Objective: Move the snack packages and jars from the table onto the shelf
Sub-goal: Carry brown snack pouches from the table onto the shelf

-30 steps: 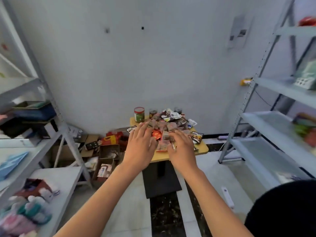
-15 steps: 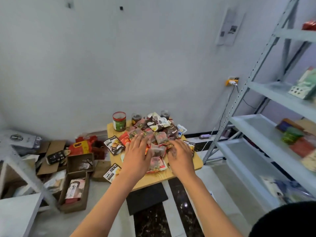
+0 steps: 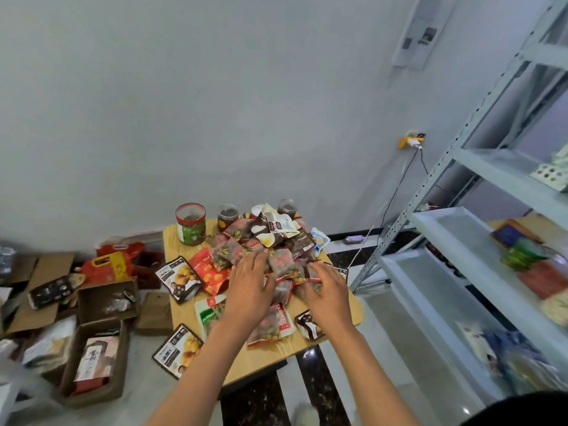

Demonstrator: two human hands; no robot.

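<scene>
Small wooden square table (image 3: pixel 255 361), low, against the wall. Heap of small dark-red crinkly foil snack packets (image 3: pixel 276 256) in its middle; too many and too overlapped for me to count.

Left hand (image 3: pixel 249 287) lies palm-down on the near edge of the heap, fingers straight and close together, touching packets. Right hand (image 3: pixel 325 290) is beside it on the heap's right edge, fingers bent downward into the packets; I cannot tell whether they actually pinch one.

Counts, as far as I can see:
- Jars at the back edge: three. One large clear jar with red lid rim and green label (image 3: pixel 190 224), two small dark-filled clear jars (image 3: pixel 227 215).
- Black-and-yellow flat pouches (image 3: pixel 179 278): three plainly, one overhanging the near left corner; a fourth possibly at the right.
- One red flat pouch (image 3: pixel 209 273).
- One white-and-green pouch (image 3: pixel 210 313).

Handling, my judgement: packets are light, soft and slippery and will spill from a loose scoop, so I would cup them from both sides. Jars are rigid and heavier, possibly breakable; grip them round the body, one at a time.

Grey metal shelf rack (image 3: pixel 455 229) stands to the right, already holding some goods.
</scene>
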